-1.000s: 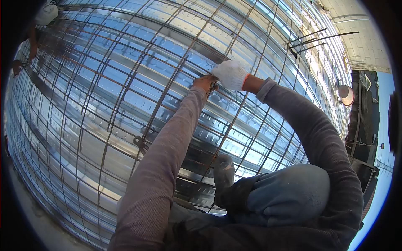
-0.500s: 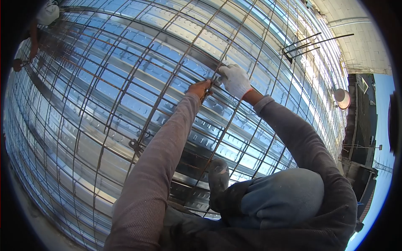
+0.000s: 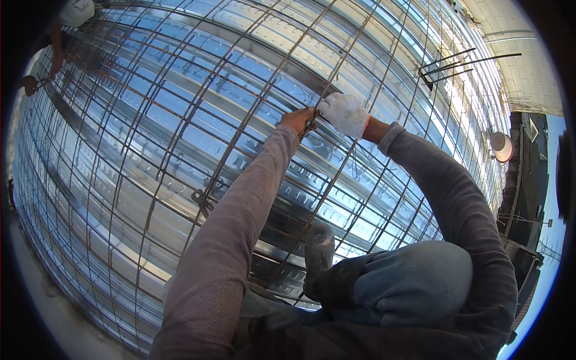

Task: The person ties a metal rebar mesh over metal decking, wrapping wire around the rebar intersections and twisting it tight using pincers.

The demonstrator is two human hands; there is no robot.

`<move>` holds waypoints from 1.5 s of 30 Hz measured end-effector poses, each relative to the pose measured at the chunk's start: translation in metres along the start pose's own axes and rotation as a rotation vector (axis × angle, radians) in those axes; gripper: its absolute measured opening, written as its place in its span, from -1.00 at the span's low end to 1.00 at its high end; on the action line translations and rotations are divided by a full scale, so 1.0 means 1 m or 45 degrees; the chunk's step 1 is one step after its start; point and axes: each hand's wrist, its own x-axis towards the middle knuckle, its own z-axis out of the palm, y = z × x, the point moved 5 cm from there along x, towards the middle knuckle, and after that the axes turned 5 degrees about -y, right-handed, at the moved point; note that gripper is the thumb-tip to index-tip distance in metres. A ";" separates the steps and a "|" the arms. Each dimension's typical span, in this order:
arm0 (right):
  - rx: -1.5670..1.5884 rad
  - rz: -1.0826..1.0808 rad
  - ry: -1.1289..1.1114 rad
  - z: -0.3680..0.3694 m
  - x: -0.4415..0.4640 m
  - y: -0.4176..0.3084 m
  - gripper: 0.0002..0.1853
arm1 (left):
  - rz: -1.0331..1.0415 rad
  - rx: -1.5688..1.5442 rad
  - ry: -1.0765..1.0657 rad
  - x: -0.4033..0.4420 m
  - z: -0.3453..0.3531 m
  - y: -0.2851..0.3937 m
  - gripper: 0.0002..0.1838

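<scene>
The bare left hand (image 3: 297,121) and gloved right hand (image 3: 346,115) are resting side by side at the rebar mesh (image 3: 246,123), which is lying over ribbed metal decking (image 3: 204,141) beyond the near boot (image 3: 320,245). The left fingers are lying curled, the gloved ones bunched together; whether either is clamping anything cannot be told. Working well here probably means bracing both wrists and keeping fingertips visible. No readable writing is showing.

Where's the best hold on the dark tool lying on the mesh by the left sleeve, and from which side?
Probably grip the dark tool by its slim legs, from above, beside the left sleeve: they stretch that way from the wider, rounded head.
</scene>
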 end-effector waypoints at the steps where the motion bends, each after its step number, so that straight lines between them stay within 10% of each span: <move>1: 0.034 0.136 -0.074 0.007 0.000 0.002 -0.81 | -0.020 0.028 0.009 -0.002 -0.001 0.000 -0.65; 11: 1.778 0.934 -0.129 0.078 -0.006 0.033 -0.72 | 0.376 0.609 0.584 -0.139 -0.022 0.043 -0.68; 14: 2.115 0.914 0.289 0.100 -0.025 0.026 -0.69 | 0.505 0.798 0.872 -0.217 -0.059 0.056 -0.61; 17: 1.701 1.291 0.446 0.124 -0.068 -0.010 -0.71 | 0.237 0.697 1.389 -0.308 -0.078 0.027 -0.35; 21: 1.480 1.173 0.376 0.049 -0.091 -0.099 -0.74 | -0.805 0.704 1.707 -0.340 -0.115 -0.084 0.21; 23: 1.469 0.792 0.319 0.033 -0.085 -0.126 -0.76 | -0.942 0.968 1.786 -0.329 -0.090 -0.085 0.14; 26: 1.443 0.563 0.097 0.024 -0.076 -0.141 -0.77 | -0.843 0.943 1.744 -0.328 -0.119 -0.101 0.13; 29: 1.393 0.425 0.001 0.020 -0.077 -0.152 -0.79 | -0.719 0.980 1.650 -0.326 -0.171 -0.132 -0.41; 33: 1.310 0.494 -0.098 0.015 -0.083 -0.154 -0.76 | -0.330 0.733 1.691 -0.335 -0.143 -0.115 -0.58; 38: 2.167 0.258 -0.456 -0.025 -0.092 -0.187 -0.41 | 0.040 -0.241 0.753 -0.324 -0.013 -0.054 -0.56; 40: 2.703 0.097 -0.693 -0.042 -0.094 -0.203 -0.28 | 0.182 0.005 0.348 -0.314 0.028 -0.031 -0.56; 45: 3.035 0.209 -0.402 -0.101 -0.095 -0.189 -0.36 | 0.938 1.412 0.641 -0.326 0.069 0.072 -0.62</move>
